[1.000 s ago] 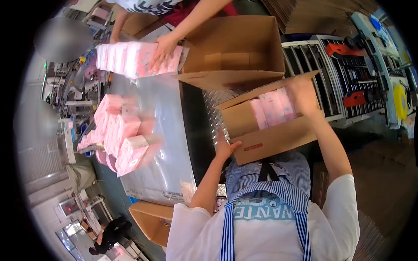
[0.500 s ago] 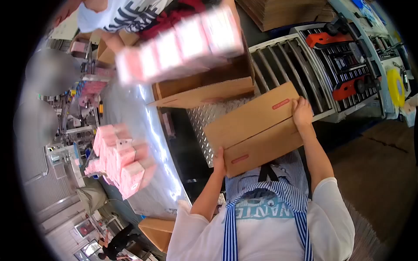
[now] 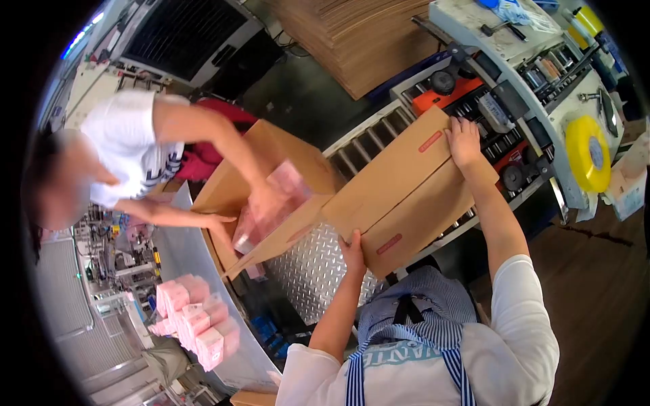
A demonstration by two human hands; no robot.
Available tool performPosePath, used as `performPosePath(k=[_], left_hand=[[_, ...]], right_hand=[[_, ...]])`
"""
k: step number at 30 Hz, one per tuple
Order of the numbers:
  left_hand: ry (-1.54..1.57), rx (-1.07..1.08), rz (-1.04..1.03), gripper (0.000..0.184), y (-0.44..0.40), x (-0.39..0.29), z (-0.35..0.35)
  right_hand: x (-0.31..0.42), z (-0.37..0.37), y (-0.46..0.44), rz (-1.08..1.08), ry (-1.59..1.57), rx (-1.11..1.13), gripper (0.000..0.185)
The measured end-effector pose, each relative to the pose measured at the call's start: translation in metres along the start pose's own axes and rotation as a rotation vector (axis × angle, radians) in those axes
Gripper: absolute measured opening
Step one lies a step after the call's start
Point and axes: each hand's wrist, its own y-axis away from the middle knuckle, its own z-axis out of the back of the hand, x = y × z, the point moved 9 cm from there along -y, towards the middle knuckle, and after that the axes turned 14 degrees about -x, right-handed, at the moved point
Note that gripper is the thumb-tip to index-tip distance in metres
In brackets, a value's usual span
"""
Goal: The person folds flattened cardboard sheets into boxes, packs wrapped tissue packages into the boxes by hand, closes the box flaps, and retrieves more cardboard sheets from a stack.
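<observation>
A cardboard box with its two top flaps folded together and red printed marks sits tilted in front of me. My left hand is closed on its near left corner, thumb up along the edge. At the far right end my right hand grips the box, fingers over the top edge near the flap seam. The box's left end is close to an open cardboard box, where a co-worker's hands are. Inside that one, pink wrapped packs show under the co-worker's hand.
Beyond my box runs a roller conveyor leading to a taping machine with red parts. A diamond-plate metal surface lies below. Pink packs are stacked on the metal table at left. A yellow tape roll hangs at right.
My box has shifted slightly right, nearer the taping machine, still between both hands. The co-worker has lowered the row of pink packs into the open box. My view has turned.
</observation>
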Motion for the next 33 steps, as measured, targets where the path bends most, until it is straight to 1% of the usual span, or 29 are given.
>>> performPosePath(k=[1, 2, 3, 4, 6, 8, 10, 12, 13, 15, 16, 17, 18, 20, 22, 23, 24, 26, 27, 28, 30, 31, 32, 33], left_hand=[[-0.007, 0.012, -0.003, 0.061, -0.01, -0.001, -0.014], [-0.068, 0.013, -0.106, 0.061, -0.022, -0.009, -0.022], [-0.131, 0.013, -0.21, 0.062, -0.027, -0.022, -0.028], [-0.14, 0.019, -0.212, 0.062, -0.031, -0.027, -0.032], [-0.152, 0.017, -0.119, 0.057, -0.039, -0.03, -0.04], [-0.15, 0.002, -0.137, 0.059, -0.037, -0.037, -0.044], [-0.139, -0.01, -0.153, 0.06, -0.035, -0.042, -0.047], [-0.092, -0.018, -0.079, 0.059, -0.024, -0.044, -0.049], [-0.093, -0.022, -0.079, 0.059, -0.024, -0.04, -0.049], [-0.053, 0.069, -0.129, 0.063, -0.023, -0.032, -0.061], [-0.052, 0.07, -0.128, 0.063, -0.024, -0.025, -0.065], [-0.017, 0.124, -0.066, 0.066, -0.022, -0.014, -0.075], [0.015, 0.176, 0.005, 0.07, -0.014, -0.008, -0.086], [-0.025, 0.167, 0.066, 0.071, -0.005, 0.0, -0.106], [-0.069, 0.176, -0.019, 0.073, 0.004, -0.008, -0.132], [-0.121, 0.201, -0.092, 0.078, 0.013, -0.018, -0.146], [-0.119, 0.211, -0.091, 0.078, 0.013, -0.016, -0.157], [-0.26, 0.213, -0.235, 0.083, 0.015, -0.019, -0.177], [-0.263, 0.211, -0.18, 0.087, 0.021, -0.019, -0.187], [-0.26, 0.219, -0.18, 0.087, 0.025, -0.023, -0.199], [-0.287, 0.268, -0.107, 0.086, 0.029, -0.021, -0.221], [-0.385, 0.282, -0.15, 0.083, 0.028, -0.021, -0.23], [-0.382, 0.285, -0.152, 0.083, 0.025, -0.022, -0.234], [-0.414, 0.371, -0.129, 0.083, 0.027, -0.019, -0.243]], right_hand=[[0.004, 0.01, -0.01, 0.133, -0.05, -0.067, 0.031], [0.009, 0.019, -0.015, 0.265, -0.1, -0.131, 0.034], [0.006, 0.004, -0.013, 0.289, -0.123, -0.026, 0.038], [0.0, 0.0, -0.011, 0.277, -0.122, -0.026, 0.038], [0.002, -0.003, -0.012, 0.29, -0.158, -0.02, 0.036], [-0.002, -0.003, -0.013, 0.241, -0.204, -0.025, 0.037], [0.0, -0.002, -0.016, 0.272, -0.261, -0.002, 0.036], [-0.001, -0.009, -0.021, 0.28, -0.287, 0.006, 0.036], [0.001, -0.013, -0.023, 0.293, -0.316, 0.016, 0.036], [0.003, -0.019, -0.032, 0.292, -0.309, 0.026, 0.035], [0.002, -0.021, -0.037, 0.288, -0.299, 0.032, 0.035], [-0.004, -0.018, -0.041, 0.21, -0.31, 0.012, 0.036], [-0.008, -0.017, -0.036, 0.205, -0.302, 0.021, 0.036], [-0.019, -0.007, -0.03, 0.205, -0.261, -0.039, 0.035], [-0.023, -0.005, -0.013, 0.185, -0.27, -0.005, 0.037], [-0.019, 0.001, 0.0, 0.187, -0.255, -0.003, 0.039], [-0.014, 0.007, 0.013, 0.187, -0.24, -0.004, 0.041], [0.004, 0.019, 0.044, 0.195, -0.233, 0.01, 0.046], [0.016, 0.032, 0.06, 0.201, -0.252, 0.023, 0.05], [0.029, 0.044, 0.076, 0.21, -0.272, 0.036, 0.053], [0.052, 0.053, 0.105, 0.113, -0.287, 0.247, 0.063], [0.058, 0.062, 0.114, 0.113, -0.285, 0.245, 0.063], [0.065, 0.069, 0.122, 0.118, -0.321, 0.26, 0.067], [0.069, 0.072, 0.127, 0.122, -0.359, 0.275, 0.071]])
